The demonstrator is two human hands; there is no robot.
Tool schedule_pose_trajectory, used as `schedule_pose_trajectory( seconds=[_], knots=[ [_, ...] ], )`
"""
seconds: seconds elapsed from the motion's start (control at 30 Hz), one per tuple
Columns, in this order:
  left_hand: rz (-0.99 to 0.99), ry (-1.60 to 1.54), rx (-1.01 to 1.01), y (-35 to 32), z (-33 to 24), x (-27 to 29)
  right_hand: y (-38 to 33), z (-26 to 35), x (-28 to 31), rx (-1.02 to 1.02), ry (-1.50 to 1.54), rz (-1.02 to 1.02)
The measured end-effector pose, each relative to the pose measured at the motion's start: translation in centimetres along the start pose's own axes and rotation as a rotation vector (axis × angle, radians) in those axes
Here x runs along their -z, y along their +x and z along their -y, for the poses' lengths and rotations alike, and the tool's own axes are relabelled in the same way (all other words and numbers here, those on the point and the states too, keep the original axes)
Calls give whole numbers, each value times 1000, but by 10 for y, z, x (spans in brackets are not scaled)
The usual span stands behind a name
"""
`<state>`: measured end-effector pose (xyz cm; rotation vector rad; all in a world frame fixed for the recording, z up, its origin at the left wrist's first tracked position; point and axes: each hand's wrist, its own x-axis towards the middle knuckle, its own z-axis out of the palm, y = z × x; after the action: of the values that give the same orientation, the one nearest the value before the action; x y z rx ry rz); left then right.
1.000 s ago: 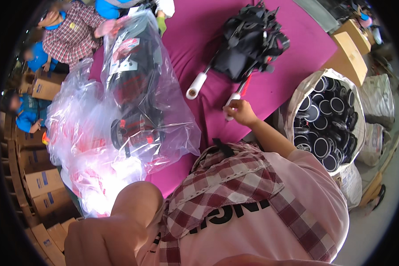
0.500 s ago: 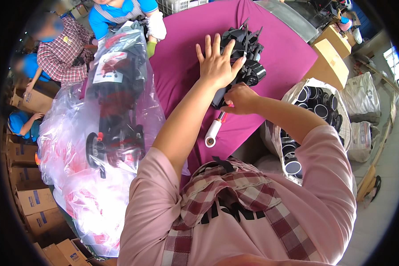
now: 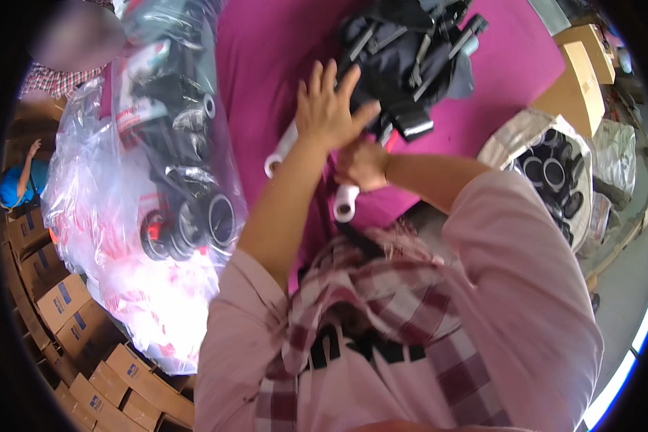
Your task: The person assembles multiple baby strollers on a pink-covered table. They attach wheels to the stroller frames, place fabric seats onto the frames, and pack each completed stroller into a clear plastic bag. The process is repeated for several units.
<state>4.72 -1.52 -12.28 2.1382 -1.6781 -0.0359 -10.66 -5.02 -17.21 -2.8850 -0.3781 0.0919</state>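
Note:
A folded stroller (image 3: 385, 57) of black fabric and grey-black bars lies on the purple cloth in front of me. My left hand (image 3: 329, 115) is open, fingers spread, on or just over its near left side. Close beside it, my right hand (image 3: 361, 164) is closed around a white-wrapped tube at the stroller's near end. The end of that tube (image 3: 344, 207) sticks out below the fist, and a red part (image 3: 391, 140) shows just past the hand. Another white-wrapped tube (image 3: 275, 162) lies left, partly behind my left forearm.
The purple cloth (image 3: 507, 68) covers the table. Left lies a plastic-bagged stroller (image 3: 169, 122). A white sack (image 3: 507, 140) of black wheels (image 3: 553, 173) stands right, near cardboard boxes (image 3: 579, 83). More boxes (image 3: 65, 302) are stacked at lower left; another person's arm (image 3: 25, 173) shows there.
The view has tilted and shifted. The stroller looks turned and more spread, with a second white tube now visible. My right hand has moved down onto the near tube; my left stays spread.

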Motion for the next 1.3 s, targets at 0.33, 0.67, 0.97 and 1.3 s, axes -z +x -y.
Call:
schedule_pose_trajectory(
  seconds=[0.33, 0.67, 0.97, 1.3],
  knots=[
    [-628, -312, -70, -4, 7, 79, -55, 31, 154, -278, -22, -608],
    [-202, 60, 578, -216, -10, -16, -231, -227, 141, -1324, 1162, -1584],
    [135, -288, 883, -265, -92, -64, -219, -440, 104, -1440, 319, -839],
    [401, -728, 1047, -238, -54, -45, -225, -478, 83, -1311, 102, -475]
  ],
)
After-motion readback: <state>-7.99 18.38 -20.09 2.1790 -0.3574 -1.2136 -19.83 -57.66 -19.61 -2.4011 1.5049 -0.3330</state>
